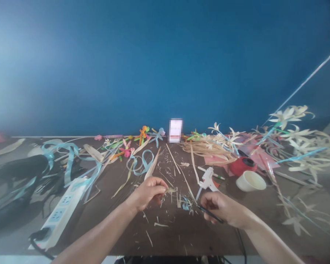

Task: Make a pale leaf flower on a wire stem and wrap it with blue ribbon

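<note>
My left hand (pixel 151 191) is closed in a pinch on a short piece of dried, straw-coloured husk (pixel 171 190) near the middle of the table. A longer pale husk strip (pixel 153 165) runs up from behind that hand; whether it is held too, I cannot tell. My right hand (pixel 222 207) grips a slim black-handled tool (pixel 211 213) pointing left; its tip is lost among the straw scraps (pixel 179 200). Just beyond the right hand lies a white glue gun (pixel 208 178). A small blue scrap (pixel 185 204) sits between the hands.
A white power strip (pixel 62 211) and curled blue ribbon (pixel 71 154) lie at left. Small colourful fuzzy figures (pixel 143 132) line the back near a blue wall (pixel 165 66). Toward the right are a cream cup (pixel 250 181), a red object (pixel 240 167) and pale husk flowers (pixel 286 117).
</note>
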Tool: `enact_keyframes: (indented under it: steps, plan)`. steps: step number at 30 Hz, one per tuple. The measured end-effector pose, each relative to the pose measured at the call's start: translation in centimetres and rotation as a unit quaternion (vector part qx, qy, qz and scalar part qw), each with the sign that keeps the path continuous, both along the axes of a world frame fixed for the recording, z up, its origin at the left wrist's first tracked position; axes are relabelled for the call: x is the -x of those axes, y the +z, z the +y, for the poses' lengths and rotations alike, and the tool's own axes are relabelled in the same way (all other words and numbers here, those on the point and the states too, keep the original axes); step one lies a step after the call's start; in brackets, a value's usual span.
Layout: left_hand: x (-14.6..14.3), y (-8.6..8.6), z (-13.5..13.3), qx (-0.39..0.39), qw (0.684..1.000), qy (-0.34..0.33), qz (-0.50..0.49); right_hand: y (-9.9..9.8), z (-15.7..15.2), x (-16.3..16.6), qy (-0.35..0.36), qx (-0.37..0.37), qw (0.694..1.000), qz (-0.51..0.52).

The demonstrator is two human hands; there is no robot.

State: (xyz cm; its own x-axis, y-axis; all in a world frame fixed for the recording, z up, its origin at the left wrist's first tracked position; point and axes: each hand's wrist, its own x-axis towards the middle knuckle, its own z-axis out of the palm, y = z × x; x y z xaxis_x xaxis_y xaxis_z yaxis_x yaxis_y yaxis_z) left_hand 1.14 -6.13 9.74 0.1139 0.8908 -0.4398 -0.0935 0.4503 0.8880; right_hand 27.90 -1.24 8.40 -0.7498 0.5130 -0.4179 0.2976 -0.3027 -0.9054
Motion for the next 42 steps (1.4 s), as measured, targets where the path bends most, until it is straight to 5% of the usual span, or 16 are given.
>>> enact_keyframes:
  steps: [9, 13, 18, 22, 26, 32, 36, 42]
  plan:
    - [-0.3, 0.0, 0.0, -0.001, 1.000, 0.005, -0.006, -0.2, -0.3, -0.3, -0.016, -0.016, 1.000, -0.015]
    - [-0.2, -0.3, -0.1, -0.005, 0.999, 0.030, -0.019, -0.4, -0.5, -1.5, -0.054, -0.125, 0.988, -0.080]
    - [-0.5, -1.3, -0.3, 0.009, 0.993, 0.085, -0.082, -2.6, -1.5, -6.2, -0.203, -0.340, 0.876, -0.276]
    - [-1.1, -1.6, -0.1, 0.029, 0.985, 0.117, -0.121, -4.8, -2.6, -11.2, -0.272, -0.347, 0.824, -0.357]
    - [-1.8, -1.3, -0.1, 0.039, 0.983, 0.117, -0.137, -4.6, -3.6, -11.4, -0.329, -0.273, 0.876, -0.223]
    - [-3.7, -0.7, -0.4, 0.036, 0.978, 0.113, -0.169, -2.1, -5.7, -1.9, -0.284, -0.147, 0.947, -0.006]
    - [-4.8, -0.4, -0.8, 0.019, 0.976, 0.135, -0.172, -2.6, -6.6, 3.2, -0.301, -0.103, 0.944, 0.085]
    - [-5.4, -0.6, -1.0, -0.003, 0.971, 0.163, -0.173, -2.6, -6.5, 5.2, -0.264, -0.123, 0.950, 0.109]
